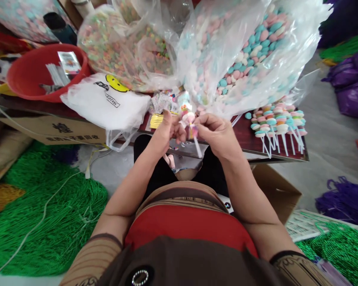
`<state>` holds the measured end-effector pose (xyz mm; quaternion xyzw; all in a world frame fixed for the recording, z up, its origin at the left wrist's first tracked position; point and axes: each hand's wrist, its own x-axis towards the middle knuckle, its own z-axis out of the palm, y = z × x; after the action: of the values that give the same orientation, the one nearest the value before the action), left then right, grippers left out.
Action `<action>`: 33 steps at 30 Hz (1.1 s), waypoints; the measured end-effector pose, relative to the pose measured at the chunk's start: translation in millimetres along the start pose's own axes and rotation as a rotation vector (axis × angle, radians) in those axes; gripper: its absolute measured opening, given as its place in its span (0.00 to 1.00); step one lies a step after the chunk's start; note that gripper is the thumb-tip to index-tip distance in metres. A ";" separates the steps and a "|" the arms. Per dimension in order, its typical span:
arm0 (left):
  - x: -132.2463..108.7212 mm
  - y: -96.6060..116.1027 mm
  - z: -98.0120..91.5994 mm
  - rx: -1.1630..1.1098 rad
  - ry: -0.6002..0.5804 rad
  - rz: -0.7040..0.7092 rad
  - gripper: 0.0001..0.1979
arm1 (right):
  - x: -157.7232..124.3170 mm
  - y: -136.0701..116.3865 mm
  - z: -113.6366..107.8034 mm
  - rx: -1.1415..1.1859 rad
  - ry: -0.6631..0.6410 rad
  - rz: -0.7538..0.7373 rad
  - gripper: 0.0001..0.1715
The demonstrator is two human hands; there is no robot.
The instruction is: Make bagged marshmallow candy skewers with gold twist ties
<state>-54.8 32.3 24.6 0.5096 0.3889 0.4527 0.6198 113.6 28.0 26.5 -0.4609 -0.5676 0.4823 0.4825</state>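
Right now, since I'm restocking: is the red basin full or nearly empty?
Nearly empty: the red basin shows bare bottom around a few white sticks.

You face a low dark-red wooden table (246, 137) standing on a pale grey concrete floor (325, 155). To your left, a heap of bright green stringy mesh (47, 206) covers the floor. To your right lie piles of purple cord (346, 198). A round red plastic basin (26, 75) sits at the table's left end, above a flat brown cardboard box (53, 129). The light is soft and even.
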 end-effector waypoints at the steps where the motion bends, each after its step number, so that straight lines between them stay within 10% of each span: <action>1: 1.2 2.8 -0.4 -0.044 0.017 0.017 0.42 | -2.0 2.0 0.6 0.027 -0.048 0.026 0.12; 9: -15.8 10.0 1.5 0.279 -0.146 -0.165 0.35 | -4.3 0.6 -5.8 0.130 0.065 0.094 0.12; 16: -3.2 -4.8 2.1 0.310 -0.005 -0.032 0.28 | -21.9 11.9 -10.5 0.372 -0.113 0.204 0.22; 21: -11.7 -9.9 25.1 0.401 -0.394 0.027 0.15 | -50.5 38.7 -34.5 0.617 -0.011 0.281 0.24; 27: -12.2 -48.1 55.3 0.651 -0.788 0.317 0.20 | -123.4 48.3 -105.8 0.282 0.036 0.384 0.20; 33: -5.7 -50.3 32.3 0.761 -0.520 0.201 0.19 | -191.8 52.2 -227.6 -0.458 0.101 0.608 0.27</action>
<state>-17.6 14.2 -19.1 0.8322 0.3076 0.1930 0.4190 363.5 -132.5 -29.4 -0.7271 -0.4738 0.4407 0.2294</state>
